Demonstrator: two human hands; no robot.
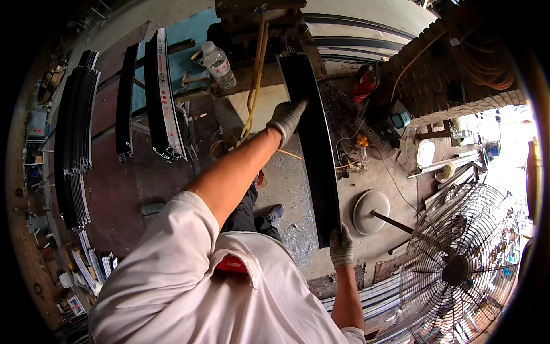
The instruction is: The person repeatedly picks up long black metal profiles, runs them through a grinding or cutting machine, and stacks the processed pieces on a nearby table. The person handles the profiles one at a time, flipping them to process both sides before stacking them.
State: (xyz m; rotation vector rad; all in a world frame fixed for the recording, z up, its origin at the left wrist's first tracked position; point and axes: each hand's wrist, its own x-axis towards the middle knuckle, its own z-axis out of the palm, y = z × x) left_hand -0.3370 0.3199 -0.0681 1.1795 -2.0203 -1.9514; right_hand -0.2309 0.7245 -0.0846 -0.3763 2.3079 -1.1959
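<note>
A long black metal profile (312, 135) runs from the machine at the top of the view down toward my right side. My left hand (286, 119), in a pale knit glove, grips the profile's left edge at its upper part, its fingertips on the dark face. Around the near end of the profile, my right hand (342, 247) is closed, gloved in the same way. The profile's far end lies at the dark machine (260, 43). Yellow hoses (256, 80) hang just left of my left hand.
A wire-guarded fan (456, 269) with a round base (371, 212) stands at my right. Stacked black profiles (77, 126) lie on racks to the left. A clear plastic bottle (219, 65) stands near the machine. Cables cross the floor near a red cylinder (364, 85) and a brick wall (432, 69).
</note>
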